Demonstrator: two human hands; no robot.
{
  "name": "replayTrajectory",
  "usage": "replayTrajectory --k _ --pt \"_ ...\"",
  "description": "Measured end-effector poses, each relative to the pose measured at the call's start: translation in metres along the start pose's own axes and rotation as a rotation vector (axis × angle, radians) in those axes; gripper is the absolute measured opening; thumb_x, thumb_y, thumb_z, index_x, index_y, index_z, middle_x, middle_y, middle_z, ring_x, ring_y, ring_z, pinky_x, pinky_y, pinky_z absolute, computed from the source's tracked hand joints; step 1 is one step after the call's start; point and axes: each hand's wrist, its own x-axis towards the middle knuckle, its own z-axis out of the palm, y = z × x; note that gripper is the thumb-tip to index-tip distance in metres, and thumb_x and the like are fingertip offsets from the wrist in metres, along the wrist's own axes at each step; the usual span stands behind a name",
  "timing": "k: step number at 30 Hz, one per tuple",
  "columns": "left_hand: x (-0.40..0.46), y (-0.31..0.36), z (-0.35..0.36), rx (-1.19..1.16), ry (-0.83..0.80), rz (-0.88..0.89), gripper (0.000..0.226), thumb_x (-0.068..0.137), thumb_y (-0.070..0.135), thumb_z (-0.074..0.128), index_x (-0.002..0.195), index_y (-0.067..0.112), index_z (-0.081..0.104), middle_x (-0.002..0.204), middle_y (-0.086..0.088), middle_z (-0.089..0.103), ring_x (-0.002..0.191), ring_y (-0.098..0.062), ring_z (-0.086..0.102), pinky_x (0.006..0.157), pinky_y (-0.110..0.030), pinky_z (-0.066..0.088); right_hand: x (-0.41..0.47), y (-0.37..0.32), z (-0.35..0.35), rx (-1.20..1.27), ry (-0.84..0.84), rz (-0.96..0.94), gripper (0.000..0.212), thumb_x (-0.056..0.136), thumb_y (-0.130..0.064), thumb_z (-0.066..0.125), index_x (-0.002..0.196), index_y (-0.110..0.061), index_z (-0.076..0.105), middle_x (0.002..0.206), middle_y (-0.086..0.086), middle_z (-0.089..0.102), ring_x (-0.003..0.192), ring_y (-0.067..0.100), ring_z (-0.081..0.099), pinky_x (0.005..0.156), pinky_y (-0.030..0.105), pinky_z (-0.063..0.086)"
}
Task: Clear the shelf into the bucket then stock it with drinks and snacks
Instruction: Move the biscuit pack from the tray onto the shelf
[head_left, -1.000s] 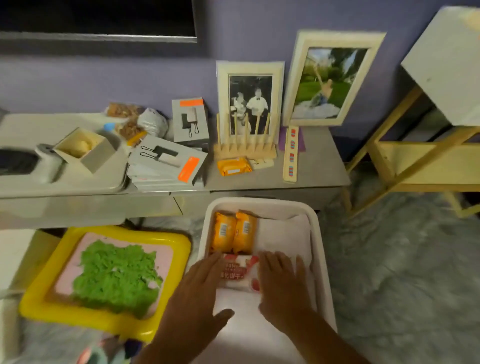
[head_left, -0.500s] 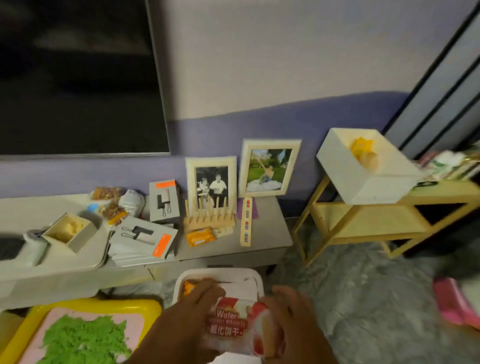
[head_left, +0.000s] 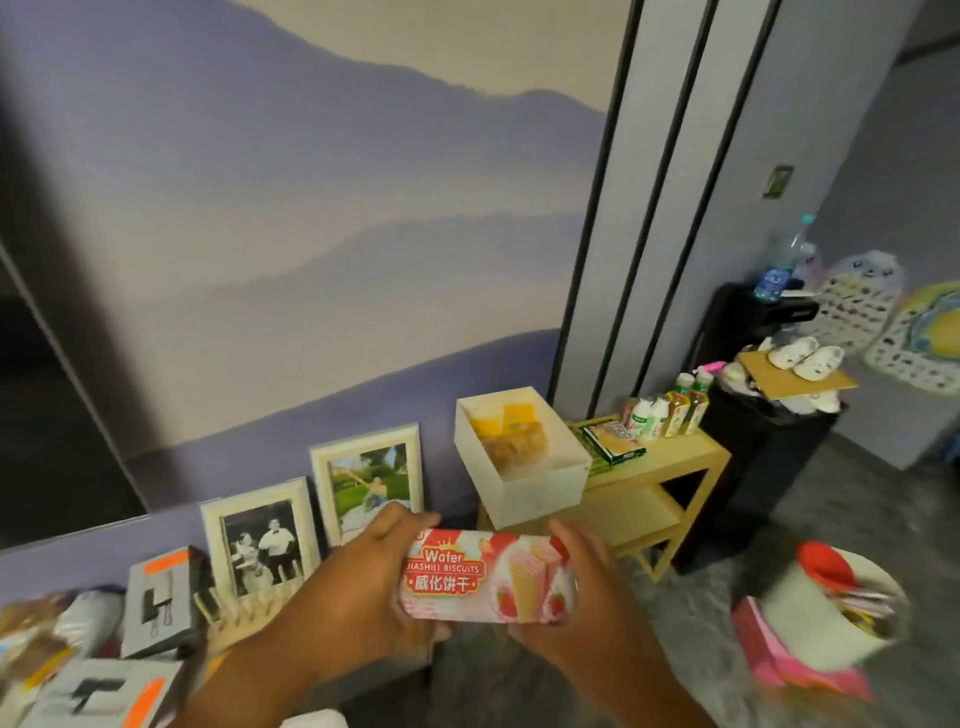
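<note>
Grip: both hands clamped on one wafer packet (head_left: 488, 577), held level in the air, front label up. Left hand (head_left: 358, 587): fingers curled over the packet's left end, thumb below, forearm rising from lower left. Right hand (head_left: 587, 597): fingers wrapped round the right end, forearm from lower right. Beyond: wooden shelf (head_left: 670, 467) carrying a white box (head_left: 524, 462), drink bottles (head_left: 670, 410) and a flat snack pack (head_left: 615, 439). Left: two photo frames (head_left: 311, 514) on a surface. Right: white bucket (head_left: 831, 603), tilted, blurred.

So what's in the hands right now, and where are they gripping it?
A pack of wafer biscuits, held level by its two ends: left hand on the left end, right hand on the right.
</note>
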Motion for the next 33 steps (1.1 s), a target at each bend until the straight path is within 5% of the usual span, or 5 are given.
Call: replayTrajectory --k 8,13,16,27,33 --pt "0.083 0.081 0.043 0.026 0.045 -0.099 0.098 0.053 0.087 0.067 0.136 0.053 0.027 0.12 0.035 0.039 0.105 0.006 0.054 0.089 -0.018 0.054 0.074 0.081 -0.108 -0.054 -0.129 -0.088 0.103 0.056 -0.074 0.077 0.139 -0.049 0.023 0.143 -0.025 0.031 0.119 0.001 0.051 0.086 0.024 0.057" --pt "0.124 0.089 0.055 0.114 0.08 -0.141 0.098 0.058 0.082 0.069 0.139 0.052 0.024 0.123 0.035 0.035 0.11 0.003 0.05 0.095 -0.018 0.05 0.119 0.119 -0.109 -0.044 -0.197 -0.136 0.102 0.054 -0.08 0.072 0.137 -0.052 0.02 0.136 -0.029 0.03 0.111 -0.021 0.042 0.068 -0.002 0.042" --pt "0.148 0.075 0.066 0.149 0.116 -0.175 0.095 0.058 0.081 0.069 0.138 0.05 0.028 0.126 0.031 0.04 0.114 0.002 0.046 0.101 -0.022 0.047 0.153 0.136 -0.102 -0.088 -0.251 -0.13 0.104 0.053 -0.079 0.072 0.139 -0.043 0.027 0.139 -0.022 0.035 0.103 -0.011 0.048 0.07 -0.001 0.04" --pt "0.286 0.029 0.123 0.263 0.165 -0.193 0.091 0.054 0.088 0.054 0.13 0.04 0.042 0.128 0.015 0.052 0.117 -0.008 0.046 0.106 -0.03 0.037 0.281 0.2 -0.102 -0.427 -0.252 -0.149 0.096 0.057 -0.089 0.05 0.138 -0.042 0.031 0.148 -0.017 0.035 0.133 0.011 0.031 0.11 0.036 0.037" --pt "0.353 -0.005 0.126 0.406 0.122 -0.251 0.088 0.042 0.083 0.063 0.115 0.034 0.052 0.1 0.015 0.064 0.088 -0.008 0.059 0.085 -0.031 0.056 0.36 0.231 -0.07 -0.468 -0.292 -0.252 0.101 0.051 -0.089 0.05 0.137 -0.037 0.037 0.148 -0.014 0.039 0.137 0.013 0.032 0.114 0.035 0.028"
